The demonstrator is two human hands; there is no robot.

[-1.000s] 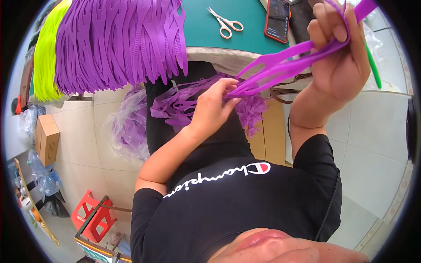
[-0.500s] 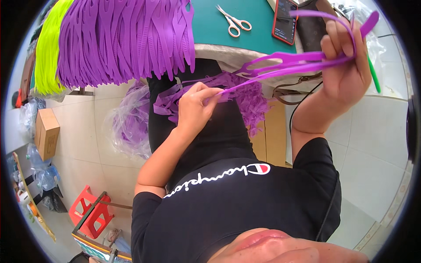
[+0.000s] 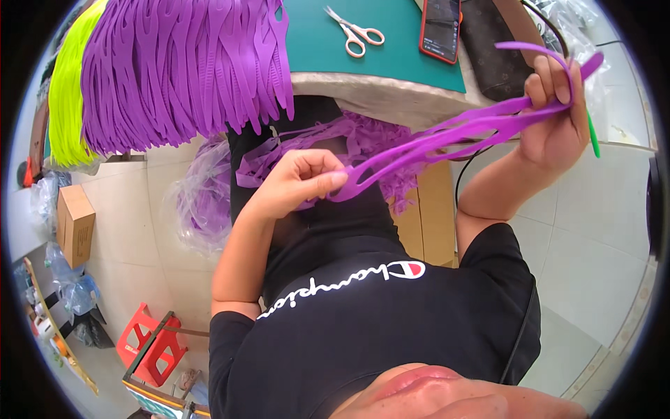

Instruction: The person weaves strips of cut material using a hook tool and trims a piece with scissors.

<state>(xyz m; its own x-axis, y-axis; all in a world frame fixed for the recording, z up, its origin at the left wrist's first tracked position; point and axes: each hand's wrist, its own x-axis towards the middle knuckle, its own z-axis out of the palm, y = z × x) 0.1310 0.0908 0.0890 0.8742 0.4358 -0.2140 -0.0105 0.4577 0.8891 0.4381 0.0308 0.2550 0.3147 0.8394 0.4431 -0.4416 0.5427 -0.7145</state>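
A long, split purple rubber strap stretches across the front of my body. My left hand pinches its near looped end between thumb and fingers, above my lap. Raised at the right, my right hand grips the other end, and loose tails of strap curl up past the fingers. A thin green stick sticks out beside this hand; whether the hand holds it cannot be made out. Under the strap, purple trimmings lie across my lap. A thick row of purple straps hangs over the table edge at the left.
On the green mat lie small scissors and a red-cased phone. A brown bag sits beside them. Yellow-green straps, a clear bag of purple pieces, a carton and a red stool are at the left.
My left hand has moved slightly left and down, with the strap's looped end now spread open at its fingers. My right hand has lowered a little. The view has shifted slightly.
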